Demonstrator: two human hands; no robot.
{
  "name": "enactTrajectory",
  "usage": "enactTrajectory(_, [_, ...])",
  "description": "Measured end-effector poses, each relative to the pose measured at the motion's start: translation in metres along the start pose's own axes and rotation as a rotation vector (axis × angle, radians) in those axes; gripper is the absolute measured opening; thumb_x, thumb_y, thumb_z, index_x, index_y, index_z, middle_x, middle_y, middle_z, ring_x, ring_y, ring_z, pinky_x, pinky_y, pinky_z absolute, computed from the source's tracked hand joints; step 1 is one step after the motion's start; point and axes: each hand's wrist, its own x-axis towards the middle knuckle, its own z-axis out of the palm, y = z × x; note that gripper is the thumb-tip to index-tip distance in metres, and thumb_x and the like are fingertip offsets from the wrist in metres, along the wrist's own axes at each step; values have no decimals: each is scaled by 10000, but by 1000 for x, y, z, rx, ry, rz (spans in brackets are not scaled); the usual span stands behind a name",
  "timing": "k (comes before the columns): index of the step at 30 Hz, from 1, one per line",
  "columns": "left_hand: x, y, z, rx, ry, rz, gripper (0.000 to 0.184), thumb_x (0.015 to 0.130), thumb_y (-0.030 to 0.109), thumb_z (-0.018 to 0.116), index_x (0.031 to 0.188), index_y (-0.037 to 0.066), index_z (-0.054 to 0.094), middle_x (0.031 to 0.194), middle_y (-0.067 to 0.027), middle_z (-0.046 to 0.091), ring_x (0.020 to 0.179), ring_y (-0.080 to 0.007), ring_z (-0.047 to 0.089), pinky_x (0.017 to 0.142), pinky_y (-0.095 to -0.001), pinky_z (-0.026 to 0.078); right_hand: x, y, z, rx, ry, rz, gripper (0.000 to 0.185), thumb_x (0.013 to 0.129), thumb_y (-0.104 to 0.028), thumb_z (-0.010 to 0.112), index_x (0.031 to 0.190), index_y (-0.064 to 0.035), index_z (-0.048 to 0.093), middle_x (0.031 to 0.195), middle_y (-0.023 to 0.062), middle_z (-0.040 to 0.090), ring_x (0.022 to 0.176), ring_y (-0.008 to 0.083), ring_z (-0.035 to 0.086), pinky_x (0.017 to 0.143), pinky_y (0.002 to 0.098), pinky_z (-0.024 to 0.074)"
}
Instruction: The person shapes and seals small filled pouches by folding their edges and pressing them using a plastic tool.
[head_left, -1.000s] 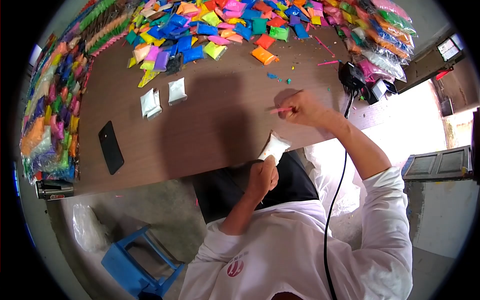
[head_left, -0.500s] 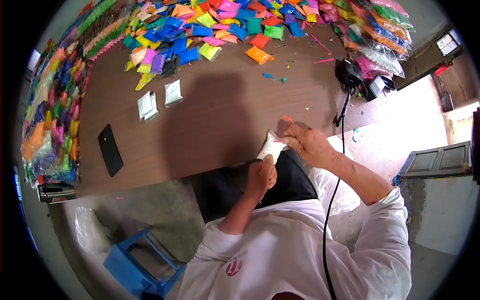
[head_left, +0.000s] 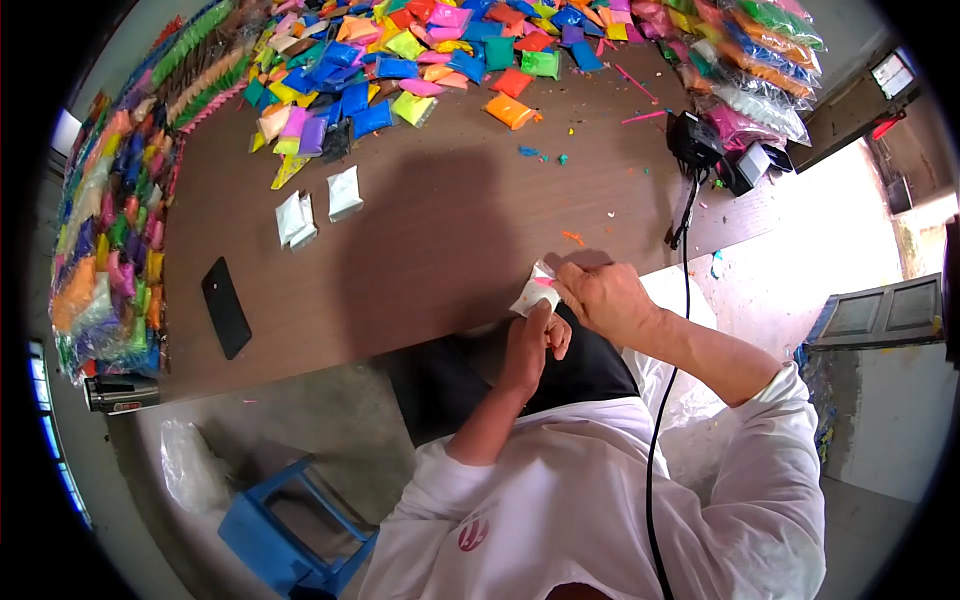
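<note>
A small white packet [head_left: 537,294] is held between my hands at the near edge of the table. My left hand [head_left: 530,345] pinches its lower side, thumb on top and the other fingers curled. My right hand [head_left: 612,300] is closed at the packet's right side, back of the hand toward me, so its fingertips are mostly hidden. A bit of pink shows on the packet beside the right fingers; what it is I cannot make out. Further left on the table lie more white packets, one alone [head_left: 345,193] and an overlapping group [head_left: 296,220].
A heap of coloured packets [head_left: 372,118] covers the far side, with bagged packets [head_left: 110,240] along the left. A phone [head_left: 227,308] lies at left near a metal cup [head_left: 120,393]. A black device [head_left: 695,140] with a cable [head_left: 686,290] sits right. Below is a blue stool [head_left: 270,530].
My right hand has shifted slightly left and down over the packet, covering more of its right side. The left fingers have loosened a little. The whole view has moved slightly.
</note>
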Motion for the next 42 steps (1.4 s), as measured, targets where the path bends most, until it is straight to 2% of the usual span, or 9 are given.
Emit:
enactTrajectory(11, [-3,-1,-4,138,59,-16,509,956,373,411,523,138,281,493,-18,365,438,-129,388,443,-268,321,28,6,-16,-124,175,-45,136,862,-192,551,843,-57,561,691,115,591,674,316,611,544,416,482])
enactTrajectory(17, [-1,-5,-3,82,101,6,533,960,381,409,509,108,332,462,-30,397,385,-126,380,392,-269,294,37,26,-16,-208,-87,39,145,883,-207,529,902,-75,587,701,101,605,673,295,626,538,409,490])
enactTrajectory(21, [-5,-9,-8,117,57,6,531,962,384,402,517,103,338,461,-30,391,387,-121,376,393,-264,292,24,16,5,-318,164,-273,146,876,-212,539,894,-74,583,658,95,599,631,291,618,527,393,489])
enactTrajectory(25, [-8,-7,-11,121,63,-45,551,979,429,361,520,133,294,484,-33,375,418,-126,373,418,-266,293,39,25,-24,-157,50,46,145,883,-239,543,888,-102,590,728,87,617,682,278,635,602,395,502])
enactTrajectory(31, [-9,-4,-6,137,69,-16,564,987,434,353,516,133,278,471,-30,359,406,-127,356,409,-264,281,27,55,0,-214,112,-72,222,909,-266,555,898,-54,620,719,135,613,616,312,613,541,380,478])
enactTrajectory(34, [-11,-3,-10,136,55,-38,572,986,447,354,514,134,273,467,-26,355,404,-125,352,408,-264,278,31,40,-33,456,35,334,86,841,-116,596,865,-34,603,664,125,572,604,281,554,569,345,440])
enactTrajectory(37, [-11,-3,-9,121,45,-57,575,984,452,362,513,134,273,465,-23,357,398,-123,347,404,-264,275,20,27,-15,552,-66,217,85,818,-103,604,802,-20,604,658,121,545,579,245,503,565,333,426])
enactTrajectory(38, [-10,-4,-9,113,51,-65,574,983,450,367,513,135,273,465,-22,360,394,-121,344,402,-263,273,22,26,-15,633,-181,284,100,840,-90,618,829,9,633,642,-7,509,612,68,437,548,252,377])
enactTrajectory(42, [-12,-6,-13,58,61,-64,567,972,400,411,498,105,312,465,-27,390,384,-107,351,375,-255,256,31,36,6,691,-163,131,89,815,-97,632,829,-10,641,627,19,516,591,88,440,535,285,378])
